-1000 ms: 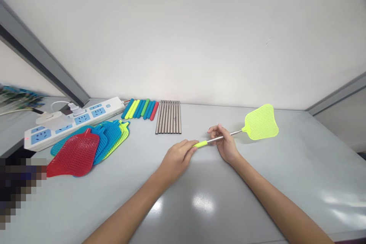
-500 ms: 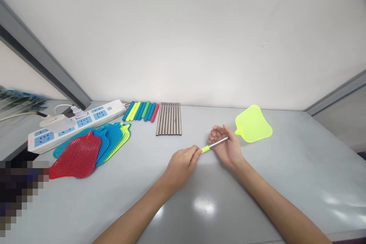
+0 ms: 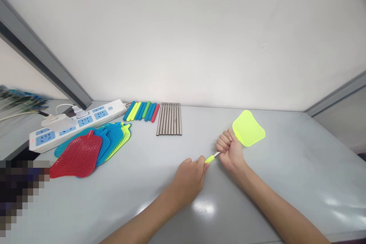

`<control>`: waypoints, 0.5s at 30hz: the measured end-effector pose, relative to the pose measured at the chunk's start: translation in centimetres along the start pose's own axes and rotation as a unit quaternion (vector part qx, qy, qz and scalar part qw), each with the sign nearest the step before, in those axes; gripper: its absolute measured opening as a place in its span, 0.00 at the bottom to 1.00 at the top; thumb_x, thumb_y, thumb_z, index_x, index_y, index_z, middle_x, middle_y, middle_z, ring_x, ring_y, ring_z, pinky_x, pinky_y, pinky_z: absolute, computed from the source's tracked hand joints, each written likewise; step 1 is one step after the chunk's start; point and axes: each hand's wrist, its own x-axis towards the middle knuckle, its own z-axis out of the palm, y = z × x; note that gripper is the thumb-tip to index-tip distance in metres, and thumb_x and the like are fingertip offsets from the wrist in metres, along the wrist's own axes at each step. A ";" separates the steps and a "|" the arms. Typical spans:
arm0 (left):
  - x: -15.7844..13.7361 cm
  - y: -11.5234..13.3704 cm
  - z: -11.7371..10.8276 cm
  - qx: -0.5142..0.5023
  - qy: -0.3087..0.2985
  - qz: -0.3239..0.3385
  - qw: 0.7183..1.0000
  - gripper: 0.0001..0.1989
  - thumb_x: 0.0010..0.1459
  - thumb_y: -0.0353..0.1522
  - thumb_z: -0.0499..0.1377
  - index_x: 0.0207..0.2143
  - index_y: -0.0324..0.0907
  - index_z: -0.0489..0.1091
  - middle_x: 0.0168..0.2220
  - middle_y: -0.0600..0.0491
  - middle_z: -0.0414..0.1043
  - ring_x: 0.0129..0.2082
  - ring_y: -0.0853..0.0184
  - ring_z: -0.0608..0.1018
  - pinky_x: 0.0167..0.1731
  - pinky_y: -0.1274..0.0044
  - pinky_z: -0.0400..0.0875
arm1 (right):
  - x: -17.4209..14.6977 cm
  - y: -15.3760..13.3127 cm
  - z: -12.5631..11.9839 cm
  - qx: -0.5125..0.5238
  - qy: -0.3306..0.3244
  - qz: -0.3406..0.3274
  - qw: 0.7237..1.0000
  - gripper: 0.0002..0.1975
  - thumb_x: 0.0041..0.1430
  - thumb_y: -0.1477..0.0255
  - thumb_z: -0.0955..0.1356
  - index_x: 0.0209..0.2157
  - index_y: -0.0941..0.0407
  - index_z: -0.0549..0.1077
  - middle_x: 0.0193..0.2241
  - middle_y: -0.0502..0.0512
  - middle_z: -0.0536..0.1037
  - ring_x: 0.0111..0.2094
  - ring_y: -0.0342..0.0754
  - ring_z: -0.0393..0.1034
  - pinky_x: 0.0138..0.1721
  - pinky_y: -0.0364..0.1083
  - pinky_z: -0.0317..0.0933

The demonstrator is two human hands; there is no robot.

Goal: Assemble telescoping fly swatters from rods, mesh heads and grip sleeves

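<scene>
A fly swatter with a yellow-green perforated head (image 3: 249, 129) is held in both hands, its head up and to the right. My left hand (image 3: 192, 177) is closed around the yellow-green handle grip (image 3: 209, 159); most of the grip is hidden inside the fist. My right hand (image 3: 231, 148) wraps around the metal rod just below the head. Between the two hands a short piece of the silver rod (image 3: 217, 154) shows.
Several metal tubes (image 3: 169, 120) lie side by side near the wall. Left of them is a row of coloured grips (image 3: 141, 111). Loose swatter heads, with a red one (image 3: 78, 154) on top, overlap beside a white power strip (image 3: 116, 109) with plugs in it.
The fingers of my right hand have closed around the rod, where they were loosely open before. Both hands have shifted slightly, and the swatter head has come a little down and left.
</scene>
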 end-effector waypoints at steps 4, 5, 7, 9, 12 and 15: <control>-0.2 0.1 0.5 -0.021 -0.005 -0.006 1.000 0.16 0.59 0.33 0.33 0.24 0.43 0.53 0.16 0.56 0.61 0.18 0.67 0.62 0.19 0.77 0.50 | -0.2 0.7 -0.1 0.001 0.014 0.004 1.000 0.20 0.52 0.65 0.62 0.15 0.56 0.48 0.10 0.39 0.43 0.11 0.36 0.34 0.09 0.38 0.35; -0.2 0.0 0.6 -0.026 -0.004 -0.008 1.000 0.16 0.59 0.33 0.33 0.24 0.43 0.53 0.16 0.56 0.60 0.18 0.67 0.61 0.19 0.77 0.50 | -0.3 0.9 -0.1 0.002 0.017 0.004 1.000 0.20 0.53 0.65 0.61 0.15 0.56 0.48 0.10 0.40 0.43 0.11 0.36 0.34 0.09 0.38 0.35; -0.3 0.0 0.7 -0.033 -0.001 -0.010 0.999 0.16 0.59 0.33 0.33 0.24 0.43 0.53 0.16 0.56 0.60 0.18 0.68 0.61 0.19 0.77 0.50 | -0.5 1.3 -0.1 -0.001 0.023 0.002 1.000 0.19 0.53 0.65 0.61 0.15 0.55 0.48 0.10 0.40 0.43 0.11 0.36 0.34 0.09 0.38 0.35; -0.4 0.0 0.8 -0.042 0.004 -0.012 0.999 0.16 0.59 0.34 0.33 0.24 0.43 0.53 0.17 0.55 0.60 0.18 0.68 0.62 0.20 0.76 0.51 | -0.8 1.7 0.0 -0.009 0.029 -0.003 1.000 0.19 0.53 0.65 0.60 0.15 0.55 0.48 0.10 0.40 0.42 0.11 0.36 0.33 0.09 0.38 0.34; -0.4 0.1 0.8 -0.055 0.007 -0.024 0.998 0.16 0.59 0.34 0.33 0.23 0.43 0.54 0.17 0.55 0.60 0.19 0.68 0.62 0.20 0.76 0.52 | -1.0 2.1 0.0 -0.019 0.037 -0.007 0.999 0.19 0.53 0.64 0.60 0.15 0.55 0.48 0.10 0.40 0.42 0.11 0.37 0.33 0.09 0.39 0.35; -0.5 0.2 0.6 -0.064 0.005 -0.032 0.997 0.17 0.59 0.34 0.33 0.23 0.43 0.54 0.17 0.56 0.59 0.18 0.68 0.62 0.21 0.76 0.52 | -1.1 2.2 0.0 -0.031 0.033 -0.005 0.999 0.20 0.53 0.64 0.60 0.15 0.55 0.48 0.11 0.40 0.42 0.11 0.37 0.34 0.09 0.39 0.36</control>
